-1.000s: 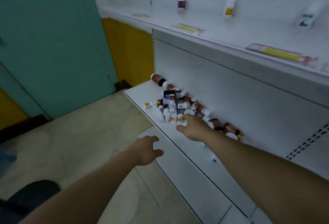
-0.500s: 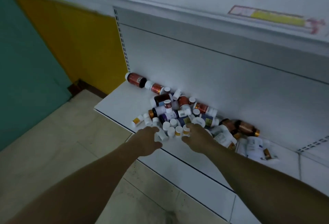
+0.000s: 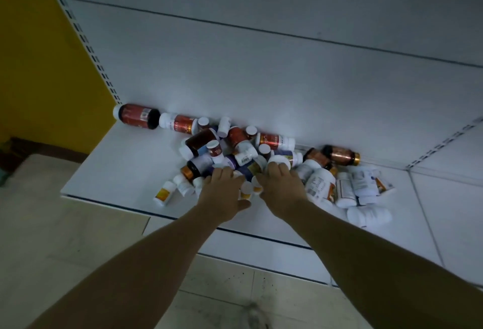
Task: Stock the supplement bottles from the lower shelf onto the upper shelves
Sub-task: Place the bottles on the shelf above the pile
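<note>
Yellow wall [image 3: 39, 67] at 9 o'clock. White lower shelf [image 3: 117, 172] holds the bottle pile [image 3: 235, 143] at 12. Since a second ago, left hand [image 3: 223, 193] moves from off the shelf edge onto the pile, beside right hand [image 3: 281, 190]: pickup starting. Fingertips buried among bottles, can't tell either grip. Upper shelves out of frame.

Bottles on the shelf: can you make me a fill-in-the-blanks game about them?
1. The bottles lie in a heap on a shelf coloured ____.
2. The wall left of the shelf is ____.
3. The left hand and the right hand reach into the heap, so that makes ____ hands.
4. The leftmost bottle lies on its side and has a ____ label.

Missing words: white; yellow; two; red.
</note>
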A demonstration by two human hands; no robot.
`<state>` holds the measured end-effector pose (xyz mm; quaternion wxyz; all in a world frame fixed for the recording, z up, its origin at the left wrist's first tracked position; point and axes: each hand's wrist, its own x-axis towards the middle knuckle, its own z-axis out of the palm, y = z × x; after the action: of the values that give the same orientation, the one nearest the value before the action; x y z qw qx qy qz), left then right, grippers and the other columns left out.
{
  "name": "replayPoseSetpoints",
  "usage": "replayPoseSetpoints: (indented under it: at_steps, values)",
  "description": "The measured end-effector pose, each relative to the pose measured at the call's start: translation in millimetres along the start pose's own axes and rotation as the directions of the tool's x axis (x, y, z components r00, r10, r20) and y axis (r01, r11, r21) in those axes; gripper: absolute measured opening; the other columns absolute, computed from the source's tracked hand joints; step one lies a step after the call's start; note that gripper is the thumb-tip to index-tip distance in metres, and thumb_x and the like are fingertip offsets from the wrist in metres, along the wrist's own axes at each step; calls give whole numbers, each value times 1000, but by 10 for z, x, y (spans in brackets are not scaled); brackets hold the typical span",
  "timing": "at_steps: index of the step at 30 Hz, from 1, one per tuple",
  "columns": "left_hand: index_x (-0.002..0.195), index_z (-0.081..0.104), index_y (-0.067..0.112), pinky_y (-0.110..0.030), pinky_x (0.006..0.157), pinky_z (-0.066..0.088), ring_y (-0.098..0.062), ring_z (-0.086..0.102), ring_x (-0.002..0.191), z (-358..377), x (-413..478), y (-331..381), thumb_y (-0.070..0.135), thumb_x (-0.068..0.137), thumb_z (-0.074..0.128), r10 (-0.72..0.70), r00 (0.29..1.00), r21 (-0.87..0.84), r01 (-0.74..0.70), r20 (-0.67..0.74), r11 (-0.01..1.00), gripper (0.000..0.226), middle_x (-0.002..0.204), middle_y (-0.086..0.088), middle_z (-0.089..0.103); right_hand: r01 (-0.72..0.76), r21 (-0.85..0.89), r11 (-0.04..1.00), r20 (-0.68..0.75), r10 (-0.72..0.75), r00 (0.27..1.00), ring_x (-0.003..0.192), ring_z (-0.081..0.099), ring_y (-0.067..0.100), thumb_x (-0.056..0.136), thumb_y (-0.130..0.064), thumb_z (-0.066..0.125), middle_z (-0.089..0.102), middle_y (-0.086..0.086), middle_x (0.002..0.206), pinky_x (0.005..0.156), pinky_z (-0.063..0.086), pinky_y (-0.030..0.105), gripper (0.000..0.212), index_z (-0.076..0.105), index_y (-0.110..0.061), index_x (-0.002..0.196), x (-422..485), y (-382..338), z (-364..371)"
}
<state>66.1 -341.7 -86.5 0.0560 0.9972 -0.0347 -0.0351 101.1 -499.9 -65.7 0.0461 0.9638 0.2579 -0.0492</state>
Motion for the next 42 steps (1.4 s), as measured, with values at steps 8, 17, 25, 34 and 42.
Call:
replayPoseSetpoints:
  at_steps: [8, 17, 25, 34, 42]
  values:
    - [118, 56, 34, -34, 90, 36, -23, 41, 111, 155, 73, 23, 53, 84, 53, 9, 986, -82, -24, -168, 996, 40, 116, -2, 47, 24, -16, 1000, -83, -25, 996, 115, 40, 24, 92, -41, 49, 44, 3, 127, 96, 31, 38, 38, 47, -20, 124, 49, 64, 69]
    - [101, 61, 26, -19, 60, 44, -9, 57, 67, -477, -18, -28, 15, 84, 63, -425, 878, -940, 306, 218, 150, 20, 75, 9, 63, 30, 161, 986, -106, -12, 994, 119, 43, 28, 90, -37, 51, 55, 3, 128, 96, 32, 40, 51, 40, -29, 139, -51, 136, -8]
    - [101, 61, 6, -28, 68, 52, -20, 64, 71, -1345, -730, 45, 6, 91, 46, -146, 876, -750, 295, 460, -593, 17, 87, -12, 66, -164, 794, -586, 411, 318, 854, 67, 62, 12, 86, -10, 63, 65, 6, 82, 62, 48, 21, 6, 62, -10, 92, -681, -133, -869]
    - [119, 58, 26, -41, 76, 53, -32, 66, 90, -2359, -1473, 124, -2, 89, 37, 59, 985, -891, 174, 164, -419, 46, 108, -12, 69, 110, 744, -659, 69, 239, 969, 82, 69, 31, 73, 8, 51, 71, 11, 100, 70, 55, 37, 58, 62, -27, 117, -1606, -772, -1955]
    - [113, 62, 24, -31, 65, 56, -34, 68, 90, -3350, -1864, 251, -6, 72, 43, 179, 972, -906, -66, -153, -417, 54, 98, -18, 70, 414, 858, -304, -322, 312, 894, 75, 66, 26, 65, -1, 58, 65, 7, 85, 60, 52, 30, 56, 67, -43, 101, -2053, -733, -3054]
